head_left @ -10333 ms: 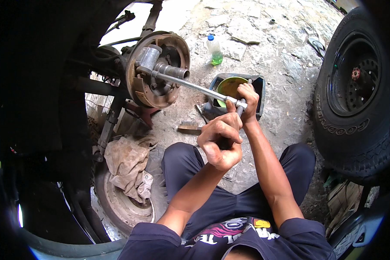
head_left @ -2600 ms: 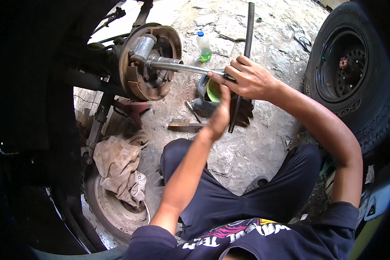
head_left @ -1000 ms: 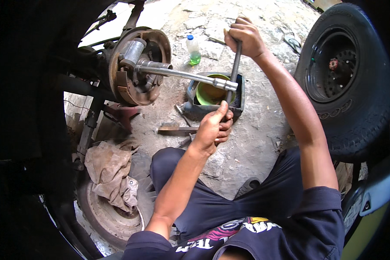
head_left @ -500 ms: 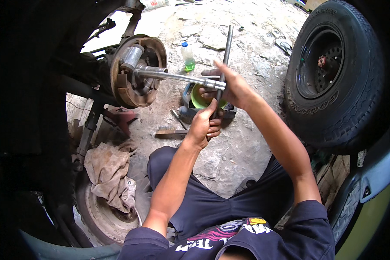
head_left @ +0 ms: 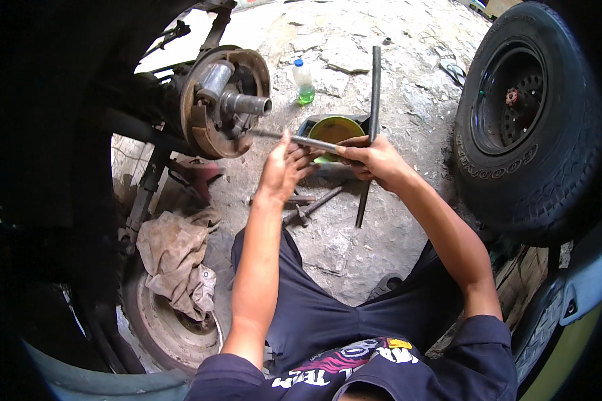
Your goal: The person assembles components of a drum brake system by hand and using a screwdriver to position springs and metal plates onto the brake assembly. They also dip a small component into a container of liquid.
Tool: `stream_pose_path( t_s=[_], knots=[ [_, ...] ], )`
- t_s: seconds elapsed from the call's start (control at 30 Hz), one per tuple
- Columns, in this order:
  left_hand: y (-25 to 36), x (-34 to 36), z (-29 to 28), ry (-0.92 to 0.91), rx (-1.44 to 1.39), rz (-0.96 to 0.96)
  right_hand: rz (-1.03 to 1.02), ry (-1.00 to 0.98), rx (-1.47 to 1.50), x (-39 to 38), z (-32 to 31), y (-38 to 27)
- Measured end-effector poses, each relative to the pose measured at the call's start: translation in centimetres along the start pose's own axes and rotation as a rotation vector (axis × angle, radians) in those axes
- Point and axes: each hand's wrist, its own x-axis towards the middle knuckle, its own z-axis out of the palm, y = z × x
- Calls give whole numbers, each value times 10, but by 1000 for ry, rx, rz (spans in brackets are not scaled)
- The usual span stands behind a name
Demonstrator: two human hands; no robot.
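Observation:
A long metal socket wrench [head_left: 314,143] is off the hub and slants across in front of me, its far end blurred near the brake assembly [head_left: 197,123]. A dark steel bar [head_left: 375,93] crosses its near end. My right hand [head_left: 381,164] is closed around the wrench where the bar crosses. Along the wrench's shaft, my left hand [head_left: 281,174] has its thumb up and fingers stretched out beneath, touching or nearly touching it. The bare spindle [head_left: 251,104] sticks out of the rusty brake assembly, with brake shoes around it.
A green bowl [head_left: 338,127] sits in a dark container ahead. Beyond it stands a bottle [head_left: 304,83] with green liquid. Hand tools [head_left: 314,206] lie on the stone floor. A wheel with tyre [head_left: 515,120] stands at right; a brown rag [head_left: 174,257] drapes over a rim at left.
The wrench has come off the spindle and swung toward me. My right hand has closed on it at the bar; my left hand has let go of the bar and moved left.

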Motion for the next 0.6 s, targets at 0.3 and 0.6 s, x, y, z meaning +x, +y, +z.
stream_pose_path(
  t_s=[0.3,0.6],
  knots=[
    [-12,20,21,266,-147,275,-858,119,-1213,-8,5,19],
    [16,6,22,240,-28,526,-1046,148,-1191,9,7,7]
  ],
)
